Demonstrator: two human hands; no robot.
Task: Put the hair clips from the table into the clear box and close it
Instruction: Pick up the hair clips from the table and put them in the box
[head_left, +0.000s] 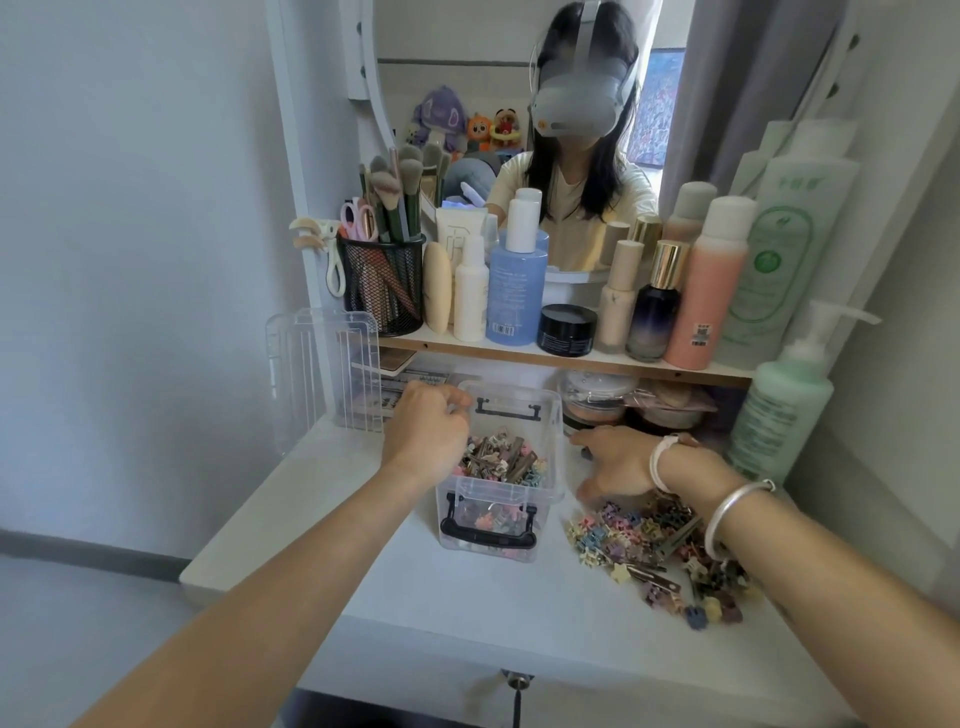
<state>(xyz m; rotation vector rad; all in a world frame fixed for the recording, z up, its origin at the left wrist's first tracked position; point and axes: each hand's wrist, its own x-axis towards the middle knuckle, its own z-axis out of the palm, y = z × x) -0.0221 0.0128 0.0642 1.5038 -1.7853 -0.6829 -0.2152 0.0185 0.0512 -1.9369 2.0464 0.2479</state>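
Loading hair clips (649, 540) into clear box (514, 388)
Left hand (426, 431) grip curled at rim (contents hidden); right hand (618, 462) splayed, should scoop next.

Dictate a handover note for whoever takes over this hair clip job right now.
Left hand grips the back-left rim of the open clear plastic box.
Right hand is open, fingers spread over the white table right of it.
Done: some multicoloured hair clips lie inside the box.
Left: move the loose clip pile by the right hand into the box, then fit the clear ribbed lid, propped upright at back left.
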